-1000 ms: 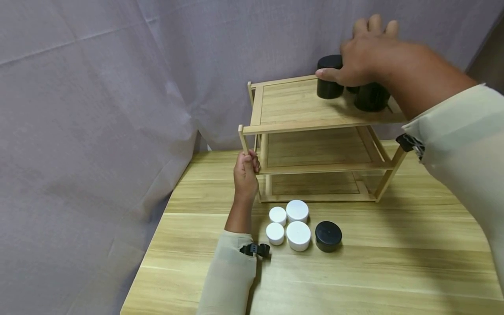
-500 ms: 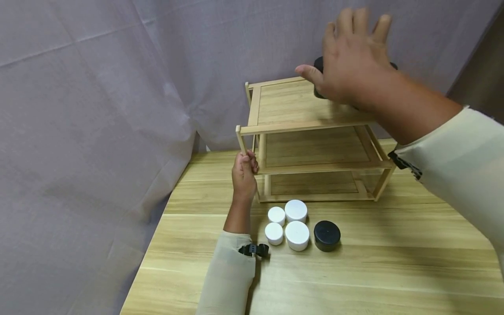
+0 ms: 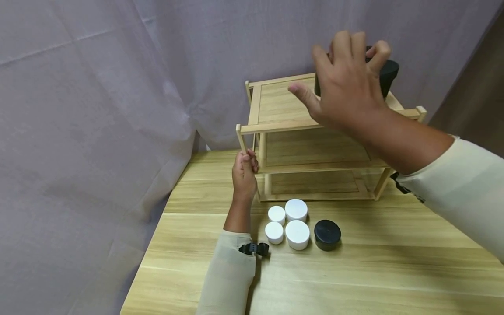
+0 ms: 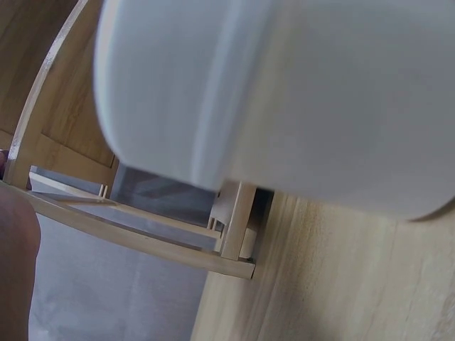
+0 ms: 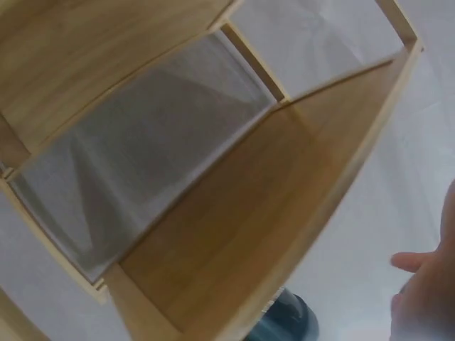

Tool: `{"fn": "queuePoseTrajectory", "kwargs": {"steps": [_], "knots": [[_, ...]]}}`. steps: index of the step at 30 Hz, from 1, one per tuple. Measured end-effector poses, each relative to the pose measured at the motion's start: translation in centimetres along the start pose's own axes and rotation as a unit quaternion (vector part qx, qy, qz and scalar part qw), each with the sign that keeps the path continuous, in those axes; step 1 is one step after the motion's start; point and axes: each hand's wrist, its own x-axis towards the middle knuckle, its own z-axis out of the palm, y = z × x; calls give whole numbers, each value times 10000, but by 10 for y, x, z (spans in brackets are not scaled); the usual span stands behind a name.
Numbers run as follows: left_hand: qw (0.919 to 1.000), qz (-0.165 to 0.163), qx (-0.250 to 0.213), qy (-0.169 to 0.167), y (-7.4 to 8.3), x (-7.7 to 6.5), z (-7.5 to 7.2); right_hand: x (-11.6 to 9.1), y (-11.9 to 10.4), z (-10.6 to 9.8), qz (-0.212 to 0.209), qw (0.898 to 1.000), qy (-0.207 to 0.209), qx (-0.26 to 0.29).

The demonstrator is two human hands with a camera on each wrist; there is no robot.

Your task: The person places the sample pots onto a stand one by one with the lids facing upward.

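Note:
My left hand (image 3: pixel 244 177) grips the front left post of a three-tier wooden rack (image 3: pixel 283 127), fingers curled round it. Over the rack's top board my right hand (image 3: pixel 352 85) hovers with its thumb spread wide and its fingers bent forward. Behind it stand black jars, one black jar (image 3: pixel 388 72) showing past the little finger; the rest are mostly hidden by the hand. In the right wrist view part of a dark jar (image 5: pixel 284 320) shows beyond the top board, apart from the thumb and palm of the right hand (image 5: pixel 430 284).
On the wooden table (image 3: pixel 189 253) before the rack, several white lidded jars stand grouped, including a large white jar (image 3: pixel 297 234). Beside them is a low black jar (image 3: pixel 327 235). A grey cloth (image 3: pixel 98 131) hangs behind and to the left.
My right hand has shifted left across the top board, then come lower and nearer, its fingers bending more. The left hand keeps its grip on the post.

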Motion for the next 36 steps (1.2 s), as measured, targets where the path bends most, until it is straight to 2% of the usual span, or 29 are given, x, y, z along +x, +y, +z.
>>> {"fn": "queuePoseTrajectory", "kwargs": {"steps": [5,10,19,24,31,36], "knots": [[10000,39,24,6,1,1,0,-12,4,5,-435,9975,508,241],[10000,-11,-30,5,0,0,1,-25,8,10,-524,9917,1009,605],[10000,-28,42,29,2,1,-2,-48,5,27,-843,9791,1507,1077],[10000,-73,9,62,2,-2,-2,-67,-1,37,-911,9741,1612,1298],[10000,56,67,25,2,1,-1,-85,-2,43,-1039,9710,1478,1567],[10000,68,-29,29,2,1,2,-102,-7,48,-1005,9626,1673,1878]]}}
